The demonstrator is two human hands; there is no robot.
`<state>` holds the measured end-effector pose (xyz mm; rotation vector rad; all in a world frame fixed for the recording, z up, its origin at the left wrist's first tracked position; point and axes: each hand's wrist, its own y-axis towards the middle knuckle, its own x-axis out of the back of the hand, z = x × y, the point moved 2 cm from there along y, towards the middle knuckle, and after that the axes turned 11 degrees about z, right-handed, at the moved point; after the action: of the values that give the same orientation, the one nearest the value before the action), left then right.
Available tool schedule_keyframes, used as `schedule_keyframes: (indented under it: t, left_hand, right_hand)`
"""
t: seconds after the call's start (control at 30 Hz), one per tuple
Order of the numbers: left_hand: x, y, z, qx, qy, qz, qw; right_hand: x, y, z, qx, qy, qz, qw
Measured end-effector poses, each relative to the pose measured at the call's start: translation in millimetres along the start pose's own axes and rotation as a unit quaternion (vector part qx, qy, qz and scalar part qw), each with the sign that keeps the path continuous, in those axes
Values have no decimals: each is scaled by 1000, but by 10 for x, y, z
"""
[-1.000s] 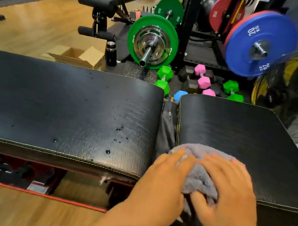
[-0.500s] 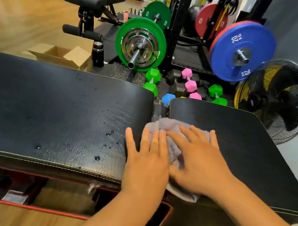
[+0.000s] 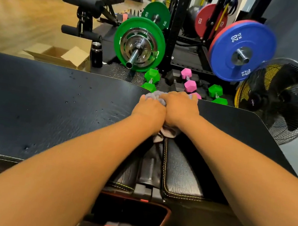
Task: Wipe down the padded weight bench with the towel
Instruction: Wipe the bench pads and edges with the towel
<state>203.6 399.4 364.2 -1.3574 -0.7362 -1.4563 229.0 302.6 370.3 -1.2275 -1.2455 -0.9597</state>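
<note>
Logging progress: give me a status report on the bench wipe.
Left hand and right hand pressing towel at far end of bench gap. Droplets remain left. Nothing blocking.

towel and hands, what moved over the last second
Both hands pushed the towel away from the person along the gap between the two pads, from the near edge to the far edge. The left hand and right hand went from lying flat on it to bunched over it. Nothing was let go. The droplets on the left pad remain unwiped.
</note>
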Motion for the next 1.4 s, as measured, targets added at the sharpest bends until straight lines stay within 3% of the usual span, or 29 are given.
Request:
schedule_keyframes:
  t: [0.17,0.4,0.6,0.87,0.97,1.1,1.4]
  left_hand:
    - [46,-515,-39,-49,-39,-18,998]
    - [45,-1674,-227,-97,-17,-58,993]
    - [-228,-829,-346,-24,56,14,998]
    - [-36,521,127,6,-86,97,991]
    - [-8,413,159,-14,-80,71,994]
    - [-108,210,220,-45,-51,-24,997]
    - [14,-715,46,-96,-12,-89,991]
  right_hand:
    - [-87,-400,16,44,8,-63,997]
    - [-217,-1468,71,173,87,-58,979]
    - [-252,-903,85,76,24,-52,995]
    - [-112,339,-38,-26,42,-96,994]
    - [-104,315,-56,-19,34,-94,995]
    - [-146,236,-51,-11,37,-131,991]
    - [-187,-512,46,63,68,-147,985]
